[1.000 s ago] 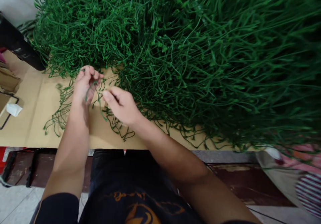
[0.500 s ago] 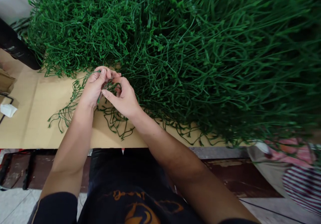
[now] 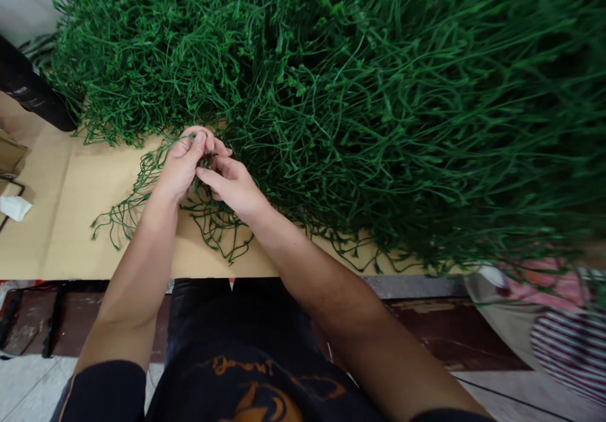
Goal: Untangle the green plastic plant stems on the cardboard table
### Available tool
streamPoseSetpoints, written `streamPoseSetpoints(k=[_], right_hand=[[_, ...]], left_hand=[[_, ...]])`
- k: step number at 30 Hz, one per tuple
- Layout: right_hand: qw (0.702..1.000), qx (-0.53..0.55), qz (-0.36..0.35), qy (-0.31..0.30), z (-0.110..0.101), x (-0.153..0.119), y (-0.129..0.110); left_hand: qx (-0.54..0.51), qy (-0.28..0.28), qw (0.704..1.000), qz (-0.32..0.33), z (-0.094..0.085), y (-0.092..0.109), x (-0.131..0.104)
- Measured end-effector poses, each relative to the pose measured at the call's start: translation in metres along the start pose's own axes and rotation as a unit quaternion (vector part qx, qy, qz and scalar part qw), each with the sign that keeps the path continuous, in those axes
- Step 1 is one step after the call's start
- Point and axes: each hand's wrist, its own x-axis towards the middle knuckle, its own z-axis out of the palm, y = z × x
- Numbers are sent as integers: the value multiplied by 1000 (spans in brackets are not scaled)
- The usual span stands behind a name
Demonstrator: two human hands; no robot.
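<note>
Both hands are meeting at the near edge of the big pile of green plastic stems, which is covering most of the cardboard sheet. Left hand is curling shut, thumb and fingers pinching a thin green stem at the fingertips; more loose stems are trailing out from under it to the left across the cardboard. Right hand is closing against the left, fingertips touching it and gripping the same stem, though the exact contact is hidden between the fingers. The stem is sitting right at the pile's edge, just above the cardboard. A black cylinder is lying at the far left beside the pile, and a white scrap is resting at the left edge. Striped fabric is showing at lower right.
</note>
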Motion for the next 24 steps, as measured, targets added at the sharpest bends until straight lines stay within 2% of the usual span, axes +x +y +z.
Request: streamPoseSetpoints(k=[5, 9, 13, 16, 19, 21, 24], right_hand=[[998, -15, -22, 50, 4, 0, 3], [997, -48, -56, -1, 5, -1, 6], [985, -149, -79, -30, 4, -6, 2], [961, -237, -100, -101, 8, -17, -6], [915, -316, -167, -187, 16, -30, -15], [901, -351, -186, -176, 17, -33, -20], [909, -368, -184, -63, 5, -28, -25]], left_hand=[[-48, 42, 998, -18, -3, -1, 2], [-92, 87, 991, -42, -3, 5, 2], [-114, 102, 987, -41, -5, 6, 6], [-127, 176, 975, -51, -27, 3, 13], [-119, 249, 960, -43, -58, 2, 15], [-117, 219, 968, -39, -69, 2, 13], [-79, 138, 986, -39, -61, 3, 9]])
